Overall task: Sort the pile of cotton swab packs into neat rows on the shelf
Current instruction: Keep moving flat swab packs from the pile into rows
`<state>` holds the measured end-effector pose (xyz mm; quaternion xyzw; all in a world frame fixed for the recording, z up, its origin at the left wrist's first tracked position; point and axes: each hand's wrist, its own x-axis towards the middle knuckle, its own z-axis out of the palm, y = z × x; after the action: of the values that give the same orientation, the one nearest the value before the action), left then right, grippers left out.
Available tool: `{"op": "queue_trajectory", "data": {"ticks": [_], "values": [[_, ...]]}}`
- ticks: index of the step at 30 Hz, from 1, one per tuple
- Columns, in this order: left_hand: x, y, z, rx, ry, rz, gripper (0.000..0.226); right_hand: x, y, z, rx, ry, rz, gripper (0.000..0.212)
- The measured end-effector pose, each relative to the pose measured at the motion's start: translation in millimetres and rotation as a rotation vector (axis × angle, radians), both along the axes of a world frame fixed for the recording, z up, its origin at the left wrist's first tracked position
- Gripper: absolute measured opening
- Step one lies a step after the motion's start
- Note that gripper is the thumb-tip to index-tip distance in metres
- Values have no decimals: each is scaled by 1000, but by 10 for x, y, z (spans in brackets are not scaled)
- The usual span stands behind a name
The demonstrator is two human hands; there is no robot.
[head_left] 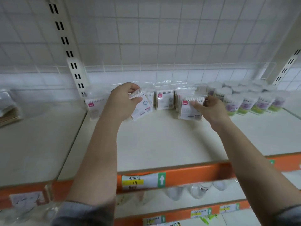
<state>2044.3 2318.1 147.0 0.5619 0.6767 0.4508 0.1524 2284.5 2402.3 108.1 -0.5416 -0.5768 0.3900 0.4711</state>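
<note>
At twelve o'clock I face a white wire grid (162, 38) backing the unit, with pale wall behind it. Slotted cream uprights (71, 54) rise at ten and two o'clock. Below me the cream shelf (162, 141) runs out to three and nine o'clock, its front an orange rail (192, 175) with a price label (140, 181) at six.

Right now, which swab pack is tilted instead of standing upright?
The pack in the left hand, pack: it leans sideways, while the others stand upright.
</note>
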Motion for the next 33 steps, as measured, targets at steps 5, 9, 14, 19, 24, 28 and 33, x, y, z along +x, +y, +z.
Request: {"op": "queue_trajectory", "data": {"ticks": [5,9,14,19,24,28,33], "values": [[105,240,10,-27,18,-18,18,23,330,-45,-32,-75,75,21],[180,331,-36,-67,61,-14,23,28,498,-45,-45,-122,132,19],[273,350,-111,-99,94,30,28,78,654,-6,-94,-269,171,29],[404,346,-174,-115,112,49,28,118,625,2,-100,-323,185,31],[517,449,-188,-156,182,46,29,184,540,-23,-123,-383,172,59],[614,577,-164,-153,220,28,31,320,427,38,-101,-602,186,61],[724,751,-170,-158,301,7,34,462,157,-18,-81,-767,217,52]]}}
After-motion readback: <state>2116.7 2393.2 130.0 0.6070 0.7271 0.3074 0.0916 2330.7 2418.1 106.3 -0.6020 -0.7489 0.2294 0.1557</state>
